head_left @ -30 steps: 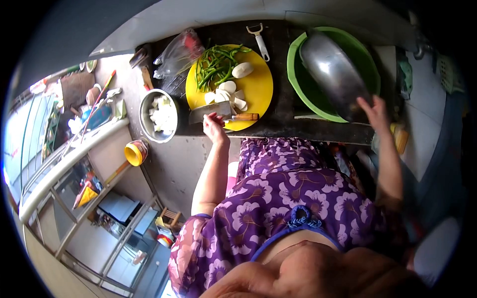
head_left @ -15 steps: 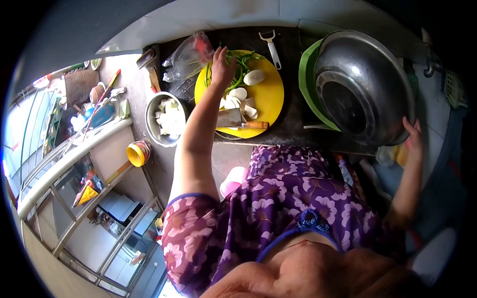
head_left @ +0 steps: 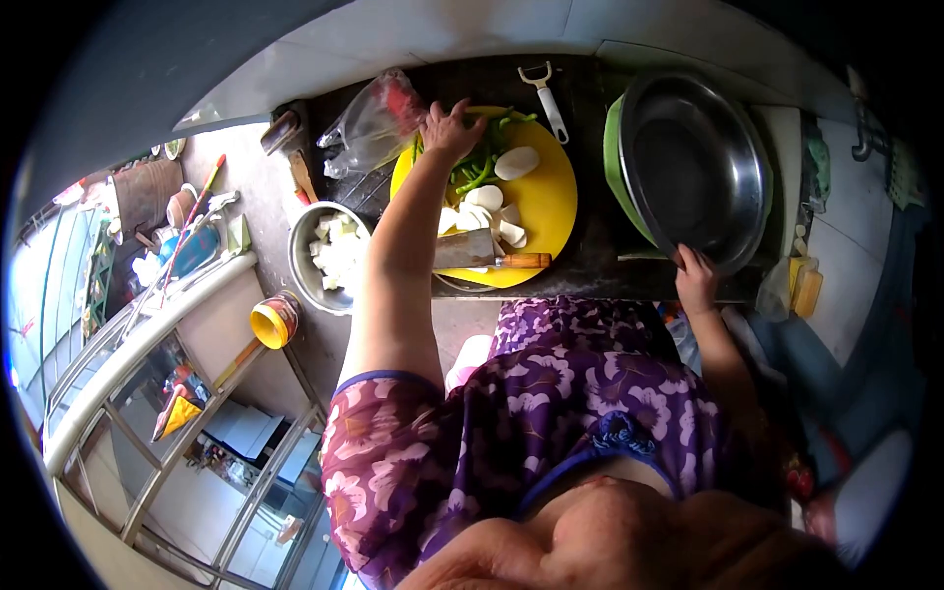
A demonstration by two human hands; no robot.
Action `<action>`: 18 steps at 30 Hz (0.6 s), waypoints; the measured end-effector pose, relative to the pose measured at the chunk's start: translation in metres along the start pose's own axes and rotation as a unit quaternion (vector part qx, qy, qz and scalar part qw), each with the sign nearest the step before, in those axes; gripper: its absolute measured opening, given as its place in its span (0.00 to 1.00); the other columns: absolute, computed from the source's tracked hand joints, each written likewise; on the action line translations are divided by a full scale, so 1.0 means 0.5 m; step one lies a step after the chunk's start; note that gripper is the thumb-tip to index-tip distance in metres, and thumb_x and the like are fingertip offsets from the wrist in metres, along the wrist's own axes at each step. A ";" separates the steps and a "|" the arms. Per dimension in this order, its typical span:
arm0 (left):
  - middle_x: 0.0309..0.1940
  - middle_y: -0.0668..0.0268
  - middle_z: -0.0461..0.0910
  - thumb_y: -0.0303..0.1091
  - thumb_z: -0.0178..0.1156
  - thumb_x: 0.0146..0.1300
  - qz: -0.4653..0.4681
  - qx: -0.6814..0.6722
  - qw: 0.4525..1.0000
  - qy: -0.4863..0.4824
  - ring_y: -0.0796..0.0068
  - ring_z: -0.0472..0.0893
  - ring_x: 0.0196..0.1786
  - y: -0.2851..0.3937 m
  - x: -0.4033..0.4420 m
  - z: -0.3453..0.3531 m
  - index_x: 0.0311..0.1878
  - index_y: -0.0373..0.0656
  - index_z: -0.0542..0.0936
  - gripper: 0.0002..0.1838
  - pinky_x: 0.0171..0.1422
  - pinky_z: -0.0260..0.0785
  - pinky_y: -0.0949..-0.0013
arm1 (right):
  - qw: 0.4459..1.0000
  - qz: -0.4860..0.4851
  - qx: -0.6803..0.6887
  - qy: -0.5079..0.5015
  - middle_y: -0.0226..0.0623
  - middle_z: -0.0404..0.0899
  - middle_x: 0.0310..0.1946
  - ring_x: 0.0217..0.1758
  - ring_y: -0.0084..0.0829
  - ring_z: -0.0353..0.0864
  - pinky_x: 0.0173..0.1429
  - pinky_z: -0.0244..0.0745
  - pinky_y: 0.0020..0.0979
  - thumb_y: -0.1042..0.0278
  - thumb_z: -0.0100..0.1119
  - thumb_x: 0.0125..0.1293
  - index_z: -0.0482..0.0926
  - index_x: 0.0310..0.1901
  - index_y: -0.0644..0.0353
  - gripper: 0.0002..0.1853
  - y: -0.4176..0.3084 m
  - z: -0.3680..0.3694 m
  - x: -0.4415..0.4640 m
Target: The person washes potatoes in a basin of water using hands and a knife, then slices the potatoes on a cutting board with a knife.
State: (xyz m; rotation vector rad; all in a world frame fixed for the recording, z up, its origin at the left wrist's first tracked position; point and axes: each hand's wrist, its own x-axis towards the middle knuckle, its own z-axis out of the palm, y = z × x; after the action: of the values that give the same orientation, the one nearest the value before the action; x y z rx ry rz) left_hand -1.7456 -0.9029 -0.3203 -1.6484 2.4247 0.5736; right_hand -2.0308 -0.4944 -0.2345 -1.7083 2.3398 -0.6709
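The metal bowl [head_left: 693, 147] is held over the green tub [head_left: 612, 157], its rim pinched by the right hand [head_left: 696, 279]. Green beans [head_left: 480, 173] on the yellow board [head_left: 553, 211] are partly covered by the left hand [head_left: 452, 135], fingers spread. The plastic bag [head_left: 366, 126] is marked in red, too blurry to be read.

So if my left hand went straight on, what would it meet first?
Most likely the long, thin green vegetables on the round yellow board, right by your left hand; depth is unclear, so it may already touch them.
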 end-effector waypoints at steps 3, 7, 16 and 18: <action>0.70 0.56 0.61 0.72 0.52 0.56 -0.011 0.020 1.000 -0.017 0.48 0.57 0.73 -0.020 -0.020 -0.014 0.68 0.62 0.69 0.40 0.76 0.44 0.43 | 0.997 0.026 -0.032 -0.064 0.46 0.83 0.37 0.41 0.48 0.82 0.47 0.77 0.41 0.70 0.64 0.58 0.81 0.42 0.60 0.10 0.011 0.057 0.005; 0.70 0.56 0.61 0.72 0.55 0.54 0.050 0.031 0.998 -0.027 0.48 0.57 0.73 -0.035 -0.047 -0.041 0.69 0.54 0.68 0.44 0.76 0.44 0.44 | 0.950 0.058 -0.115 -0.285 0.42 0.83 0.39 0.42 0.48 0.82 0.45 0.77 0.41 0.46 0.61 0.62 0.80 0.48 0.55 0.22 -0.056 -0.006 0.119; 0.70 0.57 0.59 0.74 0.68 0.36 0.167 0.012 0.986 -0.026 0.55 0.59 0.73 -0.040 -0.132 -0.040 0.71 0.40 0.59 0.64 0.75 0.48 0.48 | 0.963 -0.167 0.073 -0.200 0.38 0.59 0.71 0.69 0.46 0.64 0.69 0.66 0.41 0.67 0.67 0.59 0.59 0.72 0.40 0.40 -0.259 0.278 0.523; 0.71 0.59 0.57 0.67 0.74 0.32 0.127 0.010 0.991 -0.051 0.56 0.58 0.73 -0.031 -0.139 -0.039 0.74 0.44 0.54 0.66 0.73 0.50 0.41 | 0.923 -0.135 0.163 -0.321 0.36 0.52 0.74 0.71 0.49 0.60 0.72 0.61 0.45 0.58 0.72 0.52 0.53 0.74 0.31 0.49 -0.276 0.358 0.571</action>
State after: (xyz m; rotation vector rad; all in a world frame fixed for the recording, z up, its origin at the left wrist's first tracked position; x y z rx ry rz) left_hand -1.7030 -0.8559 -0.2828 -1.2761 2.5727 0.6485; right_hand -1.9371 -0.8410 -0.2950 -1.7588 1.4815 -0.4128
